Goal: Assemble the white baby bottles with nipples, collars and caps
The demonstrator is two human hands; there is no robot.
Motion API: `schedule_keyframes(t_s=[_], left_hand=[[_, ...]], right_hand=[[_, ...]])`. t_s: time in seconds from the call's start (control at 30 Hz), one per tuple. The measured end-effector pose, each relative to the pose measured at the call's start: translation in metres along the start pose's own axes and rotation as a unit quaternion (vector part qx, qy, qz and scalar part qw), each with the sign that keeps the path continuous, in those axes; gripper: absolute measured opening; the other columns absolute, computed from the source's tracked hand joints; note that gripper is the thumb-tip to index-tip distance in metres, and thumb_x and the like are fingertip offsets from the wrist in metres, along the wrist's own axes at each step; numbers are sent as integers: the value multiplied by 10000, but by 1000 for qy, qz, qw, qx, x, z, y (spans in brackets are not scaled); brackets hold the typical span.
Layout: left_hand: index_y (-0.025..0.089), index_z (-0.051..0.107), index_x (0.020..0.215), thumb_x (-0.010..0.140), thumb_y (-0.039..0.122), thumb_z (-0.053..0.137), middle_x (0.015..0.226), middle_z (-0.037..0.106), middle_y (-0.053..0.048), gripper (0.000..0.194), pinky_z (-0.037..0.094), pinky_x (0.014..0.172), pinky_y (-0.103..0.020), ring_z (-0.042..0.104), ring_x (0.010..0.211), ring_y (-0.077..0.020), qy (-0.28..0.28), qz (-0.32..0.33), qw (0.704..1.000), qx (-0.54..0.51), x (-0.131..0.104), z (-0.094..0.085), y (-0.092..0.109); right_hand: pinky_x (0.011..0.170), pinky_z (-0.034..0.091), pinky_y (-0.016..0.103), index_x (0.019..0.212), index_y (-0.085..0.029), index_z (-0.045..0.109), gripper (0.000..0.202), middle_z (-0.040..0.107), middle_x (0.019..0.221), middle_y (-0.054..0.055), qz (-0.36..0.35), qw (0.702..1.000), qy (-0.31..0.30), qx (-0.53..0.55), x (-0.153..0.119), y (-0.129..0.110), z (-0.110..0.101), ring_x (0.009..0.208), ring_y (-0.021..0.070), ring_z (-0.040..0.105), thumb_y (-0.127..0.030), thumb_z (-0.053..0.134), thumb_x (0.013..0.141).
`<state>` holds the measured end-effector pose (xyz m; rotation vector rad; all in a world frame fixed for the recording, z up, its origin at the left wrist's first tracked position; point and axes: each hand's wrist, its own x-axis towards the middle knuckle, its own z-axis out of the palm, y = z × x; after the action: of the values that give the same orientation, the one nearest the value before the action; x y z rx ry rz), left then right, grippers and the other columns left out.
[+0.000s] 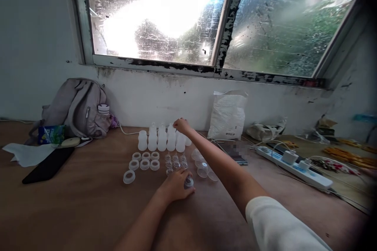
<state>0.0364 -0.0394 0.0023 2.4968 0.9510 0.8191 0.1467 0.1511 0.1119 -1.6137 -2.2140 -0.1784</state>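
My left hand [176, 185] is low over the table, its fingers curled round a small round white-and-clear bottle part [189, 182]. Just beyond it sit several small clear teat-like pieces [176, 158]. My right hand [182, 125] reaches to the back with fingers pinched at the top of a frosted bottle [171, 128] in the rear row; the fingertips are partly hidden. In front of that row stand several upright frosted white bottles [161, 141]. White screw rings [144, 164] lie in rows left of the clear pieces. Clear dome caps [202, 169] lie beneath my right forearm.
A grey backpack [79, 106], a green packet [51, 134] and a black flat case [48, 166] lie left. A white plastic bag [229, 115] leans on the wall. A power strip [294, 168] with plugs and cables crosses the right side, near a dark flat device [232, 151].
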Motion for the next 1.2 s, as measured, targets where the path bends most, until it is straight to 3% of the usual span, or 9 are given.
schedule_keyframes(t_s=[0.23,0.43,0.5,0.6,0.7,0.83,1.03,1.2], left_hand=[[176,575,916,616,427,629,956,580,-105,395,352,872,-412,473,971,-291,49,-19,997,53,4,8,-4],[151,540,915,652,379,612,896,585,-123,355,395,780,-395,513,895,-293,71,-41,996,39,6,7,0],[146,515,969,676,329,593,890,586,-131,354,407,732,-395,543,841,-290,83,-81,993,18,7,7,0],[150,498,999,686,242,572,927,574,-144,334,409,722,-408,557,829,-292,112,-125,986,0,11,6,-2],[149,476,1029,704,200,538,1011,535,-150,335,404,766,-400,533,905,-289,144,-131,981,5,12,2,-4],[155,488,986,732,245,533,962,545,-108,274,435,730,-338,551,865,-246,193,-109,973,66,10,-1,-1],[184,507,934,757,282,501,914,600,-54,202,470,648,-261,596,792,-182,234,-26,955,177,2,-5,2],[176,543,889,695,324,556,845,637,-46,244,475,632,-262,618,769,-198,191,21,958,211,-1,-10,-2]], right_hand=[[778,294,327,773,-192,701,234,659,833,95,-33,998,-48,-11,-5,5,17,942,238,457,-74,505,723],[746,319,287,913,-175,664,314,624,880,95,-37,999,11,15,-18,4,-3,893,210,485,-70,422,744],[721,333,250,950,-160,637,305,611,901,85,-47,998,38,30,-36,1,-12,833,171,507,-116,388,780],[630,332,216,840,-160,630,236,611,774,51,-92,992,57,64,-80,-5,-18,676,130,514,-202,400,802],[510,263,221,681,-168,601,285,560,561,17,-93,991,47,86,-136,-12,-10,504,112,451,-358,433,810],[475,209,230,523,-165,521,434,496,475,9,-42,988,57,135,-192,-22,10,452,97,394,-425,370,836],[463,245,210,475,-151,433,480,396,456,-16,0,942,91,322,-214,-32,25,464,87,348,-447,330,838],[448,242,209,457,-154,416,452,361,440,-25,-2,924,99,369,-218,-30,28,453,84,320,-424,366,816]])
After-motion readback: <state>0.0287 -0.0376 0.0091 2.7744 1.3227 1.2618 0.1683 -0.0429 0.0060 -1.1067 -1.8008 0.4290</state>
